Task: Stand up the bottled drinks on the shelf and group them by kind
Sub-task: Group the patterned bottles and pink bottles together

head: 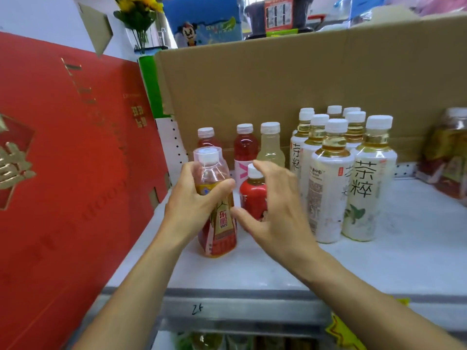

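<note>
Gripping the tall bottle (218,223) with curled fingers (219,189), the left hand (192,205) holds it slightly tilted at the front left of the shelf (404,261). The right hand (275,218) hovers, fingers spread and empty, just before a red bottle (252,195). A careless swing could topple that bottle or the tea bottles (328,188) beside it. The red bottle's label is half hidden; whether the tall bottle's base touches the shelf is unclear.

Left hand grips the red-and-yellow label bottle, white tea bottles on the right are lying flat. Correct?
Not quite. The head view shows the white tea bottles standing upright, caps up, in a tight cluster. The left hand does grip the red-and-yellow label bottle.
</note>
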Motion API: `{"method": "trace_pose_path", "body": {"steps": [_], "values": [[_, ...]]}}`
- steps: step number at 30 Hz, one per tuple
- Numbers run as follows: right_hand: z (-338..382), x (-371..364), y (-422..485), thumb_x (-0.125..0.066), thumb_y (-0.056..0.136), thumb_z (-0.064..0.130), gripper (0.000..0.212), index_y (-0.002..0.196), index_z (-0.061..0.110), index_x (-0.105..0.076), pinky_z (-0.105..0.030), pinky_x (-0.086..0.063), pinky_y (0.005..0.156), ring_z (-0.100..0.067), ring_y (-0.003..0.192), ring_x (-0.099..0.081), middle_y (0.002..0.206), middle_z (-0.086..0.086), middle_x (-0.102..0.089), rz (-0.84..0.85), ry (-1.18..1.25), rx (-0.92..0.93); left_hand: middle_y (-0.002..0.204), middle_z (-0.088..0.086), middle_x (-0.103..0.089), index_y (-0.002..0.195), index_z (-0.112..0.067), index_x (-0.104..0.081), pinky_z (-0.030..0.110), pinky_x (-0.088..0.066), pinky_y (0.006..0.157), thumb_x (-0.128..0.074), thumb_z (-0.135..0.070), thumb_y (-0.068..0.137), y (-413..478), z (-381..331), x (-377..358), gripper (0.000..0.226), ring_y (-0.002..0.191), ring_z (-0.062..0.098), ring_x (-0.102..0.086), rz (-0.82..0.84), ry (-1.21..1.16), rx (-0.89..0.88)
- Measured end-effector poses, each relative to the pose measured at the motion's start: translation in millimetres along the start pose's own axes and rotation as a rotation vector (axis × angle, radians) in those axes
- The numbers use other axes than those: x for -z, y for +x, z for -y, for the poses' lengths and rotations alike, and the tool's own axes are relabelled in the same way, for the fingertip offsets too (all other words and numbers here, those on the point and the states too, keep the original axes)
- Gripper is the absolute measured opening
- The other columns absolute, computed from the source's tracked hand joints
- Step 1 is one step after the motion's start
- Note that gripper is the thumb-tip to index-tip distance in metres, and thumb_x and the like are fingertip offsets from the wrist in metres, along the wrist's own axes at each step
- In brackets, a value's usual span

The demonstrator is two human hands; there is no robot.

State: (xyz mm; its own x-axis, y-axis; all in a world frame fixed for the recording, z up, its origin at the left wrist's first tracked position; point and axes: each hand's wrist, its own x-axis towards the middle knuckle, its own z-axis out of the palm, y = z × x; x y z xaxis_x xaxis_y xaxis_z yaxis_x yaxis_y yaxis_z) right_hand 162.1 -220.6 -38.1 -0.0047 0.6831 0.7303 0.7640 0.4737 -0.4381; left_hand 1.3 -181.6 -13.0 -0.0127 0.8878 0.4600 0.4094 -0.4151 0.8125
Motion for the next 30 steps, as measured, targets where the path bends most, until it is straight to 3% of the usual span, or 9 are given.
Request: {"method": "trace_pose_path", "body": {"steps": [2, 5, 8, 11, 13, 16, 19, 23, 30], "values": [[10, 10, -10, -0.078, 0.075, 0.049, 0.093, 0.149, 0.028, -0.027, -0.032, -0.039, 0.11, -0.008, 0.131, -0.04, 0.142, 0.007, -0.045, 0.181, 0.193, -0.082, 0.096, -0.019, -0.069, 0.111, -0.036, -0.055, 0.041, -0.056, 0.085, -0.077, -0.06, 0.068, -21, -18, -8, 0.054, 0.091, 0.005, -0.068, 0.017, -0.043, -0.053], [9, 33, -25, -0.081, 0.074, 0.04, 0.086, 0.141, 0.037, -0.027, -0.037, -0.05, 0.103, -0.003, 0.12, -0.055, 0.129, 0.016, -0.055, 0.308, 0.455, -0.244, 0.1, -0.017, -0.069, 0.111, -0.037, -0.055, 0.027, -0.058, 0.077, -0.079, -0.06, 0.064, -44, -53, -32, 0.058, 0.092, 0.002, -0.069, 0.072, -0.183, -0.116], [-12, 71, -38, -0.083, 0.073, 0.033, 0.073, 0.13, 0.034, -0.037, -0.036, -0.054, 0.095, -0.003, 0.109, -0.061, 0.118, 0.014, -0.06, 0.161, 0.488, -0.292, 0.097, -0.021, -0.07, 0.11, -0.035, -0.054, 0.014, -0.053, 0.069, -0.072, -0.052, 0.067, -54, -86, -67, 0.049, 0.09, -0.005, -0.067, 0.189, -0.278, -0.158], [-43, 113, -54, -0.085, 0.072, 0.032, 0.066, 0.122, 0.029, -0.043, -0.032, -0.056, 0.087, -0.004, 0.098, -0.066, 0.104, 0.013, -0.066, 0.008, 0.469, -0.324, 0.115, -0.015, -0.065, 0.123, -0.032, -0.053, 0.024, -0.053, 0.085, -0.066, -0.068, 0.077, -62, -102, -106, 0.06, 0.108, 0.002, -0.063, 0.249, -0.259, -0.224], [-67, 141, -63, -0.086, 0.074, 0.022, 0.06, 0.116, 0.024, -0.044, -0.019, -0.054, 0.077, -0.001, 0.088, -0.066, 0.095, 0.011, -0.066, -0.081, 0.439, -0.364, 0.133, -0.014, -0.05, 0.134, -0.033, -0.045, 0.034, -0.043, 0.105, -0.056, -0.073, 0.079, -65, -96, -125, 0.069, 0.128, 0.008, -0.047, 0.136, -0.123, -0.3], [-110, 190, -76, -0.085, 0.075, 0.02, 0.061, 0.117, 0.022, -0.04, -0.008, -0.047, 0.074, 0.005, 0.087, -0.061, 0.101, 0.008, -0.06, -0.22, 0.313, -0.43, 0.143, -0.008, -0.031, 0.149, -0.024, -0.029, 0.029, -0.024, 0.114, -0.069, -0.056, 0.08, -73, -89, -152, 0.086, 0.137, 0.007, -0.025, -0.037, 0.022, -0.293], [-159, 226, -86, -0.084, 0.076, 0.022, 0.07, 0.126, 0.021, -0.035, -0.014, -0.043, 0.085, -0.008, 0.102, -0.058, 0.114, 0.0, -0.056, -0.337, 0.185, -0.552, 0.157, -0.002, -0.02, 0.156, -0.021, -0.012, 0.029, -0.017, 0.118, -0.078, -0.038, 0.081, -71, -73, -171, 0.101, 0.145, 0.014, -0.019, 0.024, 0.026, -0.11], [-204, 250, -96, -0.083, 0.077, 0.028, 0.082, 0.139, 0.02, -0.03, -0.036, -0.041, 0.104, -0.023, 0.123, -0.051, 0.133, -0.004, -0.05, -0.405, 0.112, -0.653, 0.156, -0.004, -0.029, 0.157, -0.029, -0.006, 0.044, -0.03, 0.119, -0.081, -0.027, 0.081, -69, -60, -185, 0.107, 0.143, 0.016, -0.034, 0.106, -0.076, -0.038], [-178, 232, -91, -0.081, 0.079, 0.013, 0.095, 0.151, 0.008, -0.019, -0.045, -0.023, 0.12, -0.028, 0.143, -0.02, 0.153, -0.017, -0.023, -0.611, -0.201, -0.45, 0.16, -0.013, -0.029, 0.156, -0.04, -0.002, 0.047, -0.031, 0.119, -0.08, -0.029, 0.082, -68, -52, -177, 0.108, 0.145, 0.01, -0.032, 0.186, -0.077, -0.037]]}}
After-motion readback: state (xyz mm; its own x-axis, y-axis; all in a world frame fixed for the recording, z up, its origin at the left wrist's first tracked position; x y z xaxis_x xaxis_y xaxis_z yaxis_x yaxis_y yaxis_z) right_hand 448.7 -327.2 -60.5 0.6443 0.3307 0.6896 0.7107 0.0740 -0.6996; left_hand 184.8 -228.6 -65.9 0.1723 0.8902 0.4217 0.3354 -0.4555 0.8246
